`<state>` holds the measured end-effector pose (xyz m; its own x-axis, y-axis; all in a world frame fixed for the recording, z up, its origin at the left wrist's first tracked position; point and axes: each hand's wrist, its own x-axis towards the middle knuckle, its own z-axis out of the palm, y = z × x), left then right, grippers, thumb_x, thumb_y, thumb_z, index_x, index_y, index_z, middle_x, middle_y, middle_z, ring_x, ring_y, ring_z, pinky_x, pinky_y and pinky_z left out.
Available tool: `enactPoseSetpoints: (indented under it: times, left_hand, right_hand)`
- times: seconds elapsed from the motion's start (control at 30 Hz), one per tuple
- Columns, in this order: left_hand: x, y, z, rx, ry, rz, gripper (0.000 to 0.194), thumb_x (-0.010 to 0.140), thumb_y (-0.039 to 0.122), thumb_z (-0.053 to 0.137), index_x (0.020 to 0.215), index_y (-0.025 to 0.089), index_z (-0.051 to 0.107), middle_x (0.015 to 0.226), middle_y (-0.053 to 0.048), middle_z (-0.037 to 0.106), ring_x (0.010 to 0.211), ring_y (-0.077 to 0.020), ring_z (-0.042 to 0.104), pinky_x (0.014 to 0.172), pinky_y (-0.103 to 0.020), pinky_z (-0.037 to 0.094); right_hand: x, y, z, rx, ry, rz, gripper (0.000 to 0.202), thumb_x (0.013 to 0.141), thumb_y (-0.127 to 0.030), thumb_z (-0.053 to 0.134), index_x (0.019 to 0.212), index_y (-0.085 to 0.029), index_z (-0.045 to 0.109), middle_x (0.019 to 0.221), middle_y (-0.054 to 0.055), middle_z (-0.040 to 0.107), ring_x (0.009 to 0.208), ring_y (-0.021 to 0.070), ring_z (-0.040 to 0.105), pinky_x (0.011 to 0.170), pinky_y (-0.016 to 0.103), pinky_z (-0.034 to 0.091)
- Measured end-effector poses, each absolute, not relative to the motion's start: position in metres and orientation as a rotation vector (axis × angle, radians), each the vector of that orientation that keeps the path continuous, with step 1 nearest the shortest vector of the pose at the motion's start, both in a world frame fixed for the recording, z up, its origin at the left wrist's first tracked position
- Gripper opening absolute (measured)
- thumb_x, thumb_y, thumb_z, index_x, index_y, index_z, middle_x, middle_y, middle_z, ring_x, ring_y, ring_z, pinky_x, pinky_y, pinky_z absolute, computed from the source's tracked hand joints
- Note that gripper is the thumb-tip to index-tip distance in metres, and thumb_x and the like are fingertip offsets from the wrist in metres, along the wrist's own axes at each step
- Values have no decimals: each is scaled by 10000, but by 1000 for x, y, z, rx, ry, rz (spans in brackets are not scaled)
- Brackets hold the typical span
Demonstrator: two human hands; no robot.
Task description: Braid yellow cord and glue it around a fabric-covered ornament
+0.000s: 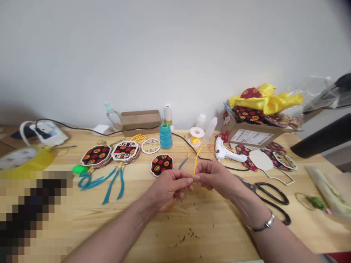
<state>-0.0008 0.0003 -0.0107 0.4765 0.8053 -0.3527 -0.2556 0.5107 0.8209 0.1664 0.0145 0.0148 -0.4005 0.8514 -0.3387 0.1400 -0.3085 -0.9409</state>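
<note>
Between both hands is a thin yellow braided cord [196, 160], one stretch of it rising above the fingers. My left hand [170, 185] pinches it with thumb and forefinger. Close against those fingertips, my right hand [211, 175] pinches the same cord, and a loose bit shows below. Just beyond lie a patterned fabric piece with a pale edge [162, 165] and a short teal tassel [183, 163]. A spool of yellow cord [195, 140] stands behind the hands. The exact point where the fingertips meet is partly hidden.
Scissors [263, 191] and a white glue gun [229, 152] lie to the right, before a cardboard box of fabric [251, 137]. A teal thread cone [165, 136] stands at the back. Stacked ornaments [124, 151] with teal tassels [109, 186] lie left. A black cable [117, 130] crosses behind.
</note>
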Motion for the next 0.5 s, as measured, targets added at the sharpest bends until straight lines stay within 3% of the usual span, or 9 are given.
enactPoseSetpoints:
  times: [0.5]
  left_hand:
    - [-1, -2, -5, 886, 837, 770, 131, 672, 255, 682, 651, 127, 662, 573, -10, 608, 404, -23, 334, 393, -190, 180]
  right_hand:
    - [169, 12, 14, -1164, -1362, 1858, 212, 635, -305, 665, 645, -155, 516, 467, -53, 484, 399, 42, 340, 372, 171, 213]
